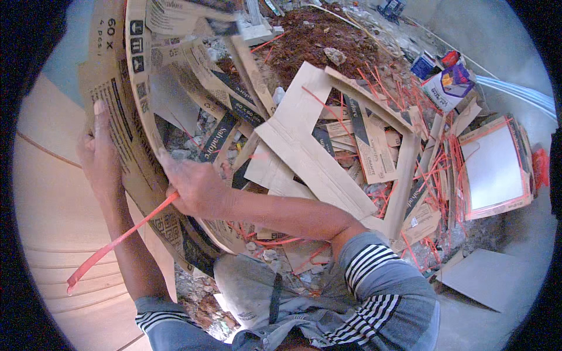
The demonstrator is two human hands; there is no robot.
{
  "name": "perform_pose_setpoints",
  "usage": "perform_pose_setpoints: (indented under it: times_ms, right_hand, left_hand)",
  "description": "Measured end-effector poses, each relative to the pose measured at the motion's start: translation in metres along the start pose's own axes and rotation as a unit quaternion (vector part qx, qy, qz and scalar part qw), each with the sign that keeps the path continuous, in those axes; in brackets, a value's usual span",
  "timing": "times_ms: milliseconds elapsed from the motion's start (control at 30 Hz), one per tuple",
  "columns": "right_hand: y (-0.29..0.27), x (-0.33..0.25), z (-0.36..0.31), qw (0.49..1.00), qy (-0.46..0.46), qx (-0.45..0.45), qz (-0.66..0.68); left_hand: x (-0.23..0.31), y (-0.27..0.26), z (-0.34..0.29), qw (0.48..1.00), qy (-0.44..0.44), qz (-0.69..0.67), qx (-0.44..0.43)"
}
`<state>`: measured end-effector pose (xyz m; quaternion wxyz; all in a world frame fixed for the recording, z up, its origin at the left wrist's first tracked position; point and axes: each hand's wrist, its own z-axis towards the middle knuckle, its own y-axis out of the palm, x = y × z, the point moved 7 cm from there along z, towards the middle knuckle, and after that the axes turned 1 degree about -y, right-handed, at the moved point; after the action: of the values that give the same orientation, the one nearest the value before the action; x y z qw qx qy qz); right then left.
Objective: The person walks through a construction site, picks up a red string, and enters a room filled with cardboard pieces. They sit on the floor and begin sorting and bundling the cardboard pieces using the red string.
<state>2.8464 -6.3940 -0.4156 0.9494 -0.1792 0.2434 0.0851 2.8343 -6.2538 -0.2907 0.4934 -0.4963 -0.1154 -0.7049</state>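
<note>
A tall brown cardboard carton (111, 105) with dark print stands on edge at the left, bent by the lens. My left hand (96, 152) is at its left side, thumb laid along the printed cardboard and fingers curled at its edge. My right hand (196, 184) reaches across to the carton's right edge, its fingers closed. A red plastic strap (126, 234) sticks out of this hand and slants down to the left, its end hanging over the pale surface. What the right fingers press on behind the edge is partly hidden.
Torn cardboard frames (319, 158), printed cardboard scraps (369, 140) and tangled red straps (430, 164) cover the rubble. An opened carton with a white tile (494, 167) leans at right. Beyond lie reddish soil (304, 41) and a white-purple bag (451, 85). A grey tile (486, 278) lies lower right.
</note>
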Motion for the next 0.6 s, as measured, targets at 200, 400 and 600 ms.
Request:
perform_pose_setpoints:
  times_ms: [200,400,600]
  right_hand:
    - [0.019,-0.020,0.007,0.998,-0.068,0.000,0.009]
    - [0.016,0.003,0.007,0.995,0.027,-0.061,0.074]
    - [-0.088,0.124,0.010,0.940,0.335,-0.046,0.038]
  left_hand:
    - [-0.003,0.019,-0.017,0.984,0.042,0.121,-0.123]
    - [-0.042,-0.002,0.009,0.992,0.056,0.038,-0.105]
    - [-0.053,-0.106,0.032,0.998,0.006,-0.040,-0.055]
